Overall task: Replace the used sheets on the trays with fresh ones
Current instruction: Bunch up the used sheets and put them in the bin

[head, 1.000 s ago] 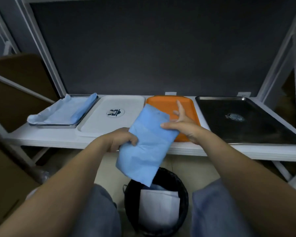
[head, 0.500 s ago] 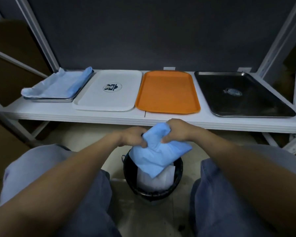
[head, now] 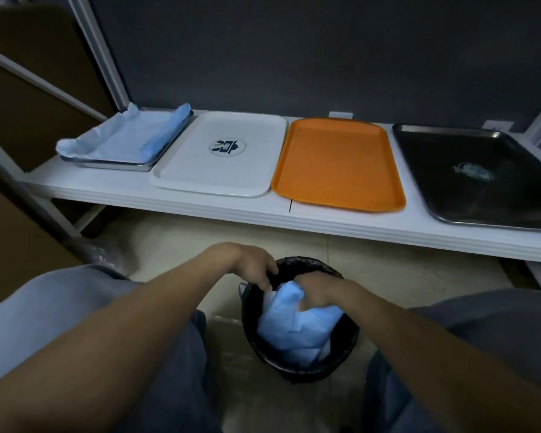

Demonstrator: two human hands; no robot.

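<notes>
Pushing the crumpled sheet (head: 294, 326) down into the black bin (head: 310, 375) on the floor, below the front edge of the worktop (head: 200, 203) and between the knees. Clamping a bunch of it with the right hand (head: 317, 292), fingers curled, wrist bent down over the rim. Hooking the left hand (head: 256, 267) over the bin's far-left rim, fingers curled downward, just beside the right hand. Cannot tell whether gripping the liner, paper or nothing.

Hard to make out the right fingertips, sunk in the blue folds. Only slivers of white paper to be seen under the sheet. Cut off by the frame at the worktop's right end: the dark metal tray (head: 481, 182). Ranged from the left end: a steel tray (head: 113, 165) covered by a blue lining sheet (head: 128, 135), a white tray (head: 219, 157), an orange tray (head: 338, 164), all bare but the first.

Against half a second ago: lower now, inside the bin rather than above its rim. No longer pinched by both hands together. Trays unmoved.
</notes>
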